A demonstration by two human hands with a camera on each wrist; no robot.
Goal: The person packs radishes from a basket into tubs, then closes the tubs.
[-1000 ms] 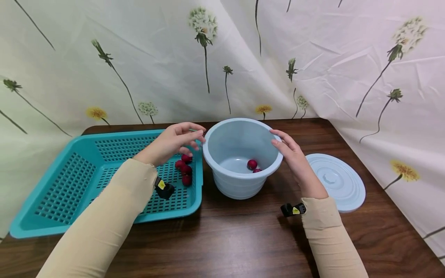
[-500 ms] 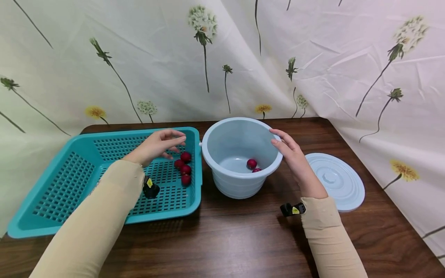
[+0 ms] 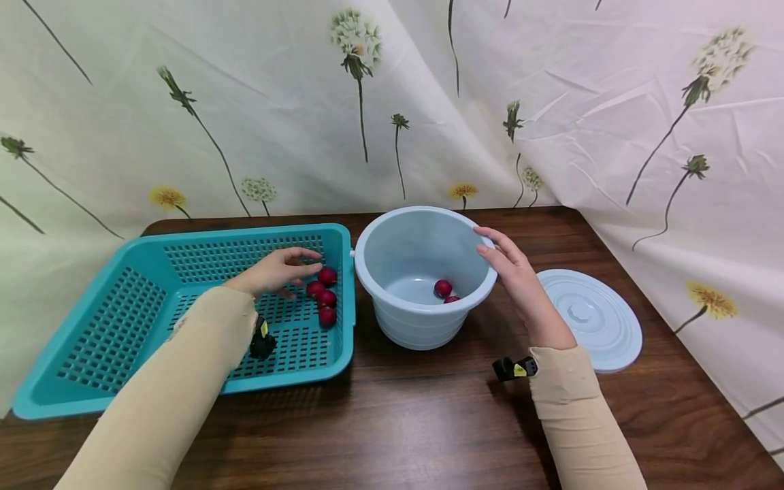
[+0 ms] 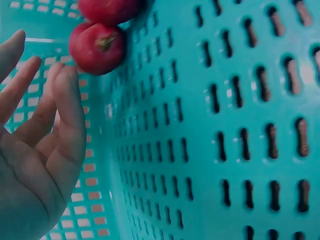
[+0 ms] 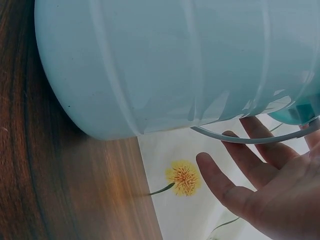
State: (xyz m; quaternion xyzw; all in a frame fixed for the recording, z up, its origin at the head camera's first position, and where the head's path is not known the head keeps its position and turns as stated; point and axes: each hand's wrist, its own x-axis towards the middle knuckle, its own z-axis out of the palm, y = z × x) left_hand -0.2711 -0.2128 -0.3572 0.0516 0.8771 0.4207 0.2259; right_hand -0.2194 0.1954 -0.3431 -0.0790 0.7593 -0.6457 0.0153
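My left hand (image 3: pixel 275 272) reaches low into the teal slotted basket (image 3: pixel 349 333), its fingers loosely spread and holding nothing. Several red radishes (image 3: pixel 327 297) lie together by the basket's right wall, right at the fingertips. In the left wrist view, a radish (image 4: pixel 97 50) with a stub of stem sits just beyond those fingers. My right hand (image 3: pixel 517 282) holds the right rim of the pale blue bucket (image 3: pixel 416 327), thumb over the rim. The right wrist view shows its other fingers outside the bucket, near the thin handle (image 5: pixel 240 139). Two radishes (image 3: pixel 443 288) lie on the bucket's bottom.
A pale blue round lid (image 3: pixel 597 323) lies on the dark wooden table (image 3: pixel 422 422), right of the bucket and partly behind the right forearm. The basket stands close beside the bucket's left side. A flower-printed white cloth (image 3: pixel 275 102) hangs behind the table.
My left hand has moved left from beside the bucket's rim, then down into the basket toward the radishes. The right hand stays on the bucket.
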